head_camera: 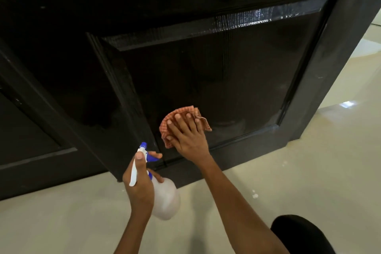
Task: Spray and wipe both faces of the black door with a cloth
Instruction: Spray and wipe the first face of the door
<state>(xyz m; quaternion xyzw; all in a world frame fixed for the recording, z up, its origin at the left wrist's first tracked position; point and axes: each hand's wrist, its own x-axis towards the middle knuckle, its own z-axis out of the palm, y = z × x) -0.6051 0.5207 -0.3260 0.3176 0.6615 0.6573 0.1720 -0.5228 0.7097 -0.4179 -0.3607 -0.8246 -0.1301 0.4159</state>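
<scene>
Head view.

Black door [206, 72] — fills the upper two thirds of the frame, glossy, with recessed panels framed by raised moulding. Its lower edge runs from the lower left up toward the right of the frame, just above the floor. A pale streak of reflected light lies along the upper moulding of the centre panel.

Cloth [181, 117] — orange-and-white checked, crumpled, pressed flat against the lower part of the centre panel, just above the bottom moulding, at mid-frame.

Right hand [186, 136] — fingers straight and spread wide over the cloth, palm bearing on it against the door; the cloth shows past the fingertips and at both sides. The bare forearm runs down toward the lower right of the frame.

Spray bottle [165, 198] — translucent white body, blue-and-white trigger head, nozzle pointing up toward the door's lower rail. It sits lower centre of the frame, just left of the right forearm and apart from the cloth.

Left hand [141, 183] — wrapped round the bottle's neck, thumb lying up along the white head, one finger curled in front at the blue trigger.

Floor [309, 161] — pale, smooth, with a bright glint at the right edge.

Dark rounded shape [299, 235] — lower right corner; what it is cannot be told.
</scene>
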